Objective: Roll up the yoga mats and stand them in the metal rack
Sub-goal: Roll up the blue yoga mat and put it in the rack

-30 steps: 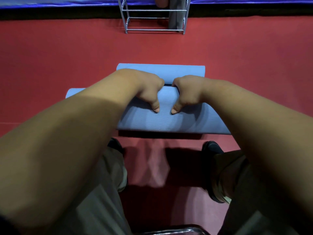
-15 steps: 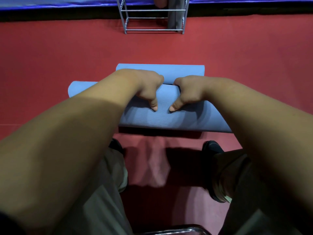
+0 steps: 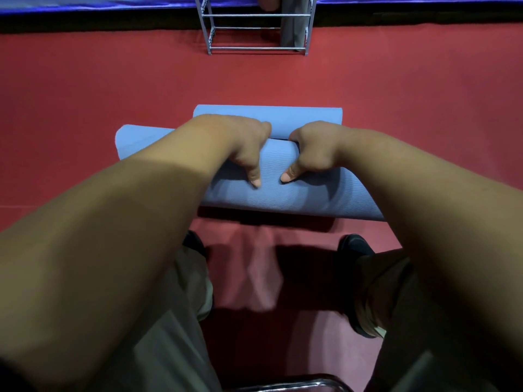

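A light blue yoga mat [image 3: 271, 193] lies on the red floor in front of me, mostly wound into a thick roll, with a short flat strip left beyond it. My left hand [image 3: 243, 148] and my right hand [image 3: 314, 148] sit side by side on top of the roll near its middle, fingers curled over its far side and thumbs pressing its near face. The metal rack [image 3: 257, 29] stands at the far edge of the floor, with a rolled grey mat [image 3: 294, 26] upright at its right end and a brownish roll partly seen beside it.
A blue padded band [image 3: 85, 2] runs along the far wall above a black strip. My knees and dark shoes [image 3: 353, 244] are just behind the roll. A chrome bar [image 3: 297, 384] crosses the bottom edge. Red floor spreads to both sides.
The roll has turned a little farther away from me, and the flat strip beyond it is slightly shorter. Both hands stay on the roll with the thumbs shifted a bit.
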{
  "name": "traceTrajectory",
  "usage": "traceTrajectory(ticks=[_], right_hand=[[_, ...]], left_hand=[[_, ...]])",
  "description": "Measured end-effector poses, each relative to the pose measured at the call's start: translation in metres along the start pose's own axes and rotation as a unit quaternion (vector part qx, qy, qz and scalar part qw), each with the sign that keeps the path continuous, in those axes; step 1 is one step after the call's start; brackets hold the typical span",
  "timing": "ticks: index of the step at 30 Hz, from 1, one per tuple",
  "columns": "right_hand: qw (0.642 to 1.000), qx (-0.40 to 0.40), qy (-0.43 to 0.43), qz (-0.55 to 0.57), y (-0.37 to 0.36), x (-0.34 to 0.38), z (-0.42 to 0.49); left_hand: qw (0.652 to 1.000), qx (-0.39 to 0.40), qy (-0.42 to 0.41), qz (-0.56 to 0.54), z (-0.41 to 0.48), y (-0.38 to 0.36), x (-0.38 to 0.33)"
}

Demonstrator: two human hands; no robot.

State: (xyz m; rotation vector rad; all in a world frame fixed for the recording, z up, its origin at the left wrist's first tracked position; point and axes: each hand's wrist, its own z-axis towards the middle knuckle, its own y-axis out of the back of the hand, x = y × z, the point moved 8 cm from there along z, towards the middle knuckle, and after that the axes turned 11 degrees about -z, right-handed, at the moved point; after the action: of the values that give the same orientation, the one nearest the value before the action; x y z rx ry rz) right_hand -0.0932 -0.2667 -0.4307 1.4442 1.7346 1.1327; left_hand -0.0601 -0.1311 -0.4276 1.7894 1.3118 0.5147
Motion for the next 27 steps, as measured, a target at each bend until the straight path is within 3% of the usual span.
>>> traceTrajectory(ticks=[19, 27], right_hand=[[0.999, 0.027, -0.007, 0.021, -0.007, 0.005, 0.002], [0.996, 0.053, -0.03, 0.059, -0.011, -0.002, 0.004]], left_hand=[[0.999, 0.043, 0.006, -0.008, 0.0, -0.004, -0.001], [0.998, -0.028, -0.052, 0.009, 0.003, -0.001, -0.016]])
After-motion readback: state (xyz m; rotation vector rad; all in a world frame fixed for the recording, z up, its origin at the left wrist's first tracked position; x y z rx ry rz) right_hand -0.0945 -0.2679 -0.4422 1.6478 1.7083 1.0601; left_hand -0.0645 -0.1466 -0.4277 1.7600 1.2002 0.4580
